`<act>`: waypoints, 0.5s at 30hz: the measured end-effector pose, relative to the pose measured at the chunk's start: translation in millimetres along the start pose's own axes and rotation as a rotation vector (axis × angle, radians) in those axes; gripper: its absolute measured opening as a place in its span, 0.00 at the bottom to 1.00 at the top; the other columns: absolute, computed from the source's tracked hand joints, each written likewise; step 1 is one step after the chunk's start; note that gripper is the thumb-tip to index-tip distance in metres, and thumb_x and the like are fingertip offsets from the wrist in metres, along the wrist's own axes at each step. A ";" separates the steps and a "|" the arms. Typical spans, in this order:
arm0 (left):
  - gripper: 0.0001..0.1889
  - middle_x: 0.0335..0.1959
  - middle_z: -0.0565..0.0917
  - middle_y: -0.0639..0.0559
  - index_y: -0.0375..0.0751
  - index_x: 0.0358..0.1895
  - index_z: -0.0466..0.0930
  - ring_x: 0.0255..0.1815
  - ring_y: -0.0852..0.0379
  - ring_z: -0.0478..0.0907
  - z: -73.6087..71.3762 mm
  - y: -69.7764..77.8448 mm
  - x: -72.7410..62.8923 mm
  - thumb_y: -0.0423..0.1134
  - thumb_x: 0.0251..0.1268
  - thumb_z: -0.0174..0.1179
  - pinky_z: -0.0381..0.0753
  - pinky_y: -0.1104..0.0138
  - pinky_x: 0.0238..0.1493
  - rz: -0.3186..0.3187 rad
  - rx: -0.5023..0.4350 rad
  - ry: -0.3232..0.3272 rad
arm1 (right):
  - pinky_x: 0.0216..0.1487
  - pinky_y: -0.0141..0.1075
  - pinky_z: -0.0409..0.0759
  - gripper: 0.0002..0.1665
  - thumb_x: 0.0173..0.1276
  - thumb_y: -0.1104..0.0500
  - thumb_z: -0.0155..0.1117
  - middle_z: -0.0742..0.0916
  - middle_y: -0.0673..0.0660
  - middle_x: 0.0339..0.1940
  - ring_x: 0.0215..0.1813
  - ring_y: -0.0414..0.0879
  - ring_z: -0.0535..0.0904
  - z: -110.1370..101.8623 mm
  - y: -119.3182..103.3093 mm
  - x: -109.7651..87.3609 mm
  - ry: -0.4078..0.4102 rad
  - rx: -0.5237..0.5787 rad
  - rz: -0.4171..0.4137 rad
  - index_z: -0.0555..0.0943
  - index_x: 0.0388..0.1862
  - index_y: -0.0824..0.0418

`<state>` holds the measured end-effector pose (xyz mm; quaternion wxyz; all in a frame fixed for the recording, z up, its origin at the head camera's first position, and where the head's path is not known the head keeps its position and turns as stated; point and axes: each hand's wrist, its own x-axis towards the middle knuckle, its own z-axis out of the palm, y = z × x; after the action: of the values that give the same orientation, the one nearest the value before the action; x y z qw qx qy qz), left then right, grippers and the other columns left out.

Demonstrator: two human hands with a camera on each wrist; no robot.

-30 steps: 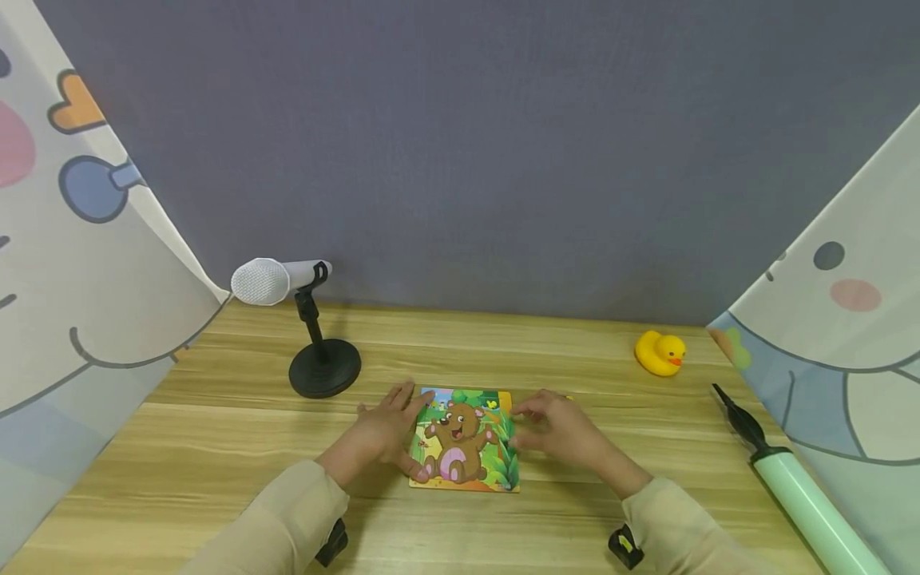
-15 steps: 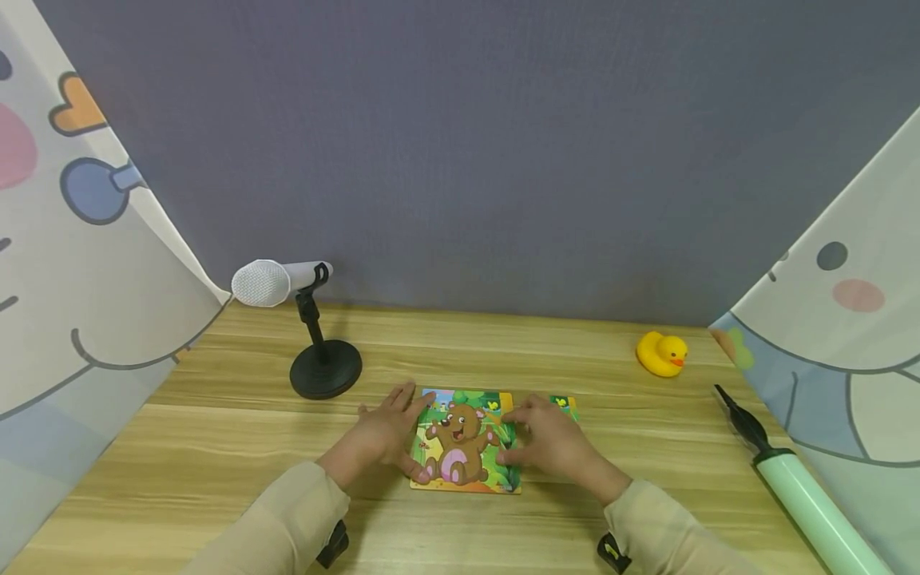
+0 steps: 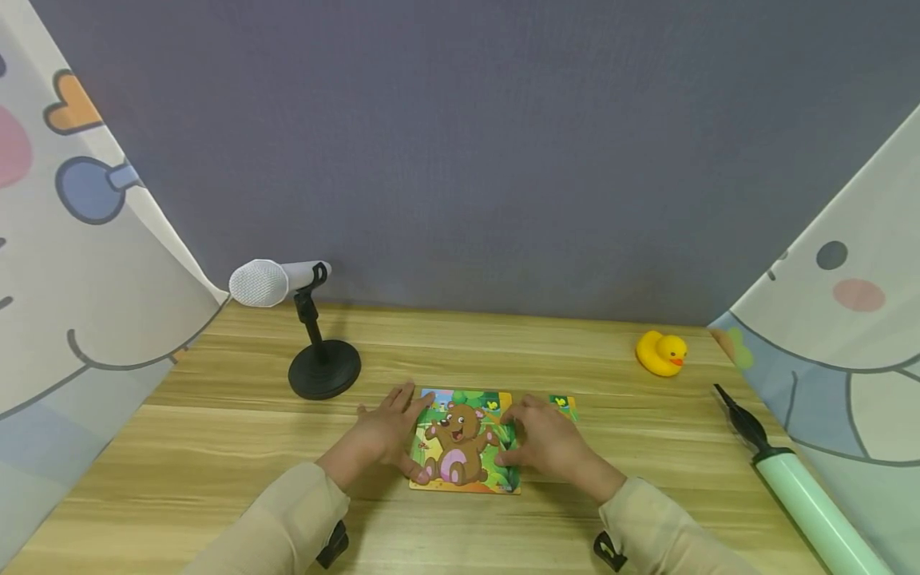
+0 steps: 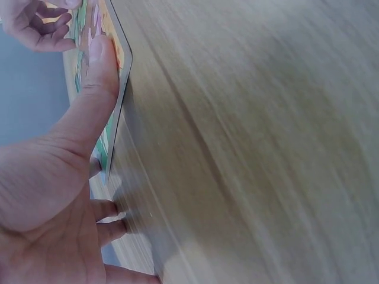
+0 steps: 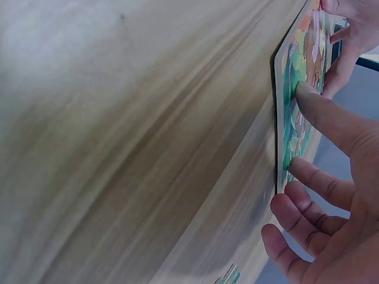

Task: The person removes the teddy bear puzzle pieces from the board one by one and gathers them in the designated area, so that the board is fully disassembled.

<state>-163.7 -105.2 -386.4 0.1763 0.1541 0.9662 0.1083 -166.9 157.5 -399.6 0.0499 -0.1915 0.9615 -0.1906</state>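
Observation:
A flat square board [image 3: 456, 447] with a cartoon bear picture, which looks like a children's puzzle, lies on the wooden table. My left hand [image 3: 381, 435] rests along its left side with spread fingers. In the left wrist view, the thumb of my left hand [image 4: 53, 177] lies on the board's face near the edge. From the right, my right hand [image 3: 549, 443] touches the board, thumb and index finger set apart on its green part. The right wrist view has the board [image 5: 302, 65] under these two fingertips. Beside it, a similar green picture piece [image 3: 563, 403] is mostly hidden behind my right hand.
A white microphone [image 3: 262, 283] on a black stand [image 3: 324, 367] is at the back left. A yellow rubber duck [image 3: 660, 354] sits at the back right. Along the right edge lies a mint-green hand pump [image 3: 812, 503]. A grey panel [image 3: 460, 160] closes off the back.
My right hand has moved left onto the board's right part, uncovering more of the green picture piece beside it. My left hand and the board have stayed put.

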 end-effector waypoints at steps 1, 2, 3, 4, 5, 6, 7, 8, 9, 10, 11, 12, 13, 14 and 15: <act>0.65 0.81 0.50 0.32 0.42 0.81 0.55 0.80 0.33 0.51 -0.1 0.1 -0.1 0.59 0.37 0.82 0.58 0.24 0.62 0.001 0.006 0.000 | 0.45 0.45 0.81 0.30 0.45 0.46 0.87 0.81 0.49 0.41 0.44 0.45 0.76 -0.3 -0.3 0.3 -0.005 0.004 0.009 0.86 0.45 0.56; 0.65 0.81 0.50 0.32 0.42 0.80 0.55 0.80 0.34 0.51 -0.2 0.2 -0.1 0.60 0.37 0.82 0.58 0.24 0.62 0.002 0.011 0.001 | 0.45 0.45 0.81 0.30 0.45 0.46 0.87 0.80 0.48 0.40 0.43 0.45 0.75 -0.6 -0.5 0.6 -0.009 0.005 0.015 0.86 0.45 0.56; 0.65 0.81 0.50 0.32 0.42 0.80 0.55 0.80 0.34 0.51 -0.2 0.3 -0.1 0.60 0.37 0.81 0.59 0.24 0.62 0.003 0.015 0.002 | 0.44 0.44 0.80 0.30 0.45 0.46 0.87 0.80 0.48 0.40 0.42 0.44 0.74 -0.4 -0.7 1.1 -0.014 0.009 0.019 0.86 0.45 0.56; 0.64 0.81 0.50 0.33 0.42 0.81 0.55 0.80 0.34 0.51 -0.2 0.3 -0.1 0.60 0.37 0.81 0.59 0.24 0.62 0.002 0.016 0.002 | 0.43 0.43 0.79 0.30 0.46 0.47 0.87 0.79 0.48 0.39 0.41 0.44 0.73 -0.6 -1.0 1.5 -0.019 0.012 0.024 0.85 0.45 0.55; 0.65 0.81 0.50 0.33 0.42 0.81 0.55 0.80 0.34 0.51 -0.1 0.3 0.0 0.60 0.37 0.81 0.59 0.24 0.62 0.003 0.019 0.003 | 0.41 0.43 0.79 0.30 0.46 0.47 0.87 0.79 0.47 0.38 0.40 0.44 0.72 -0.9 -1.3 1.9 -0.023 0.017 0.028 0.85 0.45 0.56; 0.65 0.81 0.50 0.33 0.42 0.81 0.55 0.80 0.34 0.51 0.0 0.2 0.1 0.60 0.37 0.81 0.59 0.24 0.62 0.003 0.022 0.002 | 0.40 0.42 0.78 0.30 0.46 0.47 0.87 0.78 0.47 0.37 0.39 0.43 0.72 -1.0 -1.5 2.3 -0.026 0.021 0.030 0.85 0.45 0.56; 0.65 0.81 0.50 0.33 0.43 0.81 0.55 0.80 0.34 0.51 0.1 0.3 0.4 0.60 0.37 0.81 0.59 0.24 0.62 0.002 0.023 0.001 | 0.39 0.41 0.77 0.29 0.46 0.48 0.87 0.77 0.47 0.36 0.39 0.43 0.71 -0.9 -1.6 2.5 -0.028 0.025 0.031 0.85 0.45 0.56; 0.65 0.81 0.50 0.33 0.43 0.81 0.55 0.80 0.35 0.51 0.1 0.4 0.5 0.60 0.37 0.81 0.59 0.24 0.62 0.001 0.024 0.000 | 0.39 0.41 0.76 0.29 0.46 0.48 0.88 0.77 0.47 0.36 0.38 0.43 0.71 -0.7 -1.6 2.8 -0.030 0.027 0.031 0.85 0.45 0.56; 0.65 0.81 0.50 0.33 0.43 0.81 0.55 0.80 0.35 0.51 -0.1 0.6 0.3 0.60 0.38 0.81 0.59 0.24 0.62 -0.001 0.026 -0.002 | 0.38 0.40 0.76 0.29 0.46 0.48 0.88 0.77 0.47 0.36 0.38 0.43 0.70 -0.8 -1.6 2.9 -0.030 0.029 0.030 0.84 0.45 0.56; 0.65 0.81 0.50 0.33 0.43 0.81 0.55 0.80 0.35 0.51 -0.2 0.9 0.2 0.60 0.38 0.81 0.59 0.24 0.62 -0.003 0.027 -0.005 | 0.38 0.40 0.75 0.29 0.45 0.49 0.88 0.77 0.47 0.35 0.38 0.43 0.70 -1.2 -1.7 2.9 -0.029 0.032 0.027 0.84 0.44 0.56; 0.65 0.81 0.50 0.33 0.43 0.81 0.55 0.80 0.35 0.51 -0.2 1.1 0.2 0.60 0.38 0.81 0.59 0.24 0.62 -0.005 0.030 -0.007 | 0.37 0.40 0.75 0.29 0.45 0.49 0.88 0.77 0.48 0.35 0.38 0.43 0.70 -1.4 -1.9 2.9 -0.029 0.034 0.026 0.84 0.44 0.56; 0.64 0.81 0.50 0.33 0.43 0.81 0.55 0.80 0.35 0.51 -0.3 1.4 0.2 0.60 0.38 0.81 0.59 0.24 0.62 -0.008 0.030 -0.010 | 0.37 0.40 0.75 0.29 0.45 0.49 0.88 0.77 0.48 0.35 0.37 0.43 0.70 -1.6 -2.1 2.9 -0.028 0.035 0.025 0.84 0.44 0.56; 0.64 0.81 0.50 0.33 0.44 0.81 0.55 0.80 0.35 0.51 -0.6 1.8 0.0 0.60 0.38 0.81 0.60 0.25 0.62 -0.011 0.032 -0.012 | 0.36 0.40 0.75 0.29 0.45 0.49 0.88 0.77 0.48 0.35 0.37 0.43 0.70 -1.9 -2.4 2.9 -0.029 0.036 0.025 0.84 0.43 0.56; 0.64 0.81 0.50 0.34 0.44 0.81 0.55 0.80 0.35 0.51 -1.0 2.4 0.0 0.60 0.38 0.81 0.60 0.24 0.62 -0.013 0.034 -0.015 | 0.36 0.40 0.75 0.29 0.45 0.50 0.88 0.77 0.48 0.35 0.37 0.43 0.71 -2.4 -2.7 2.8 -0.029 0.038 0.025 0.83 0.43 0.56; 0.64 0.81 0.50 0.34 0.44 0.81 0.55 0.80 0.35 0.51 -1.3 2.9 0.2 0.60 0.38 0.81 0.60 0.24 0.62 -0.015 0.037 -0.017 | 0.36 0.40 0.75 0.29 0.45 0.50 0.88 0.77 0.48 0.35 0.37 0.43 0.71 -2.7 -2.9 2.9 -0.030 0.038 0.025 0.83 0.43 0.56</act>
<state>-163.6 -102.7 -384.5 0.1825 0.1510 0.9676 0.0878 -169.0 154.8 -396.1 0.0705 -0.1813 0.9592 -0.2050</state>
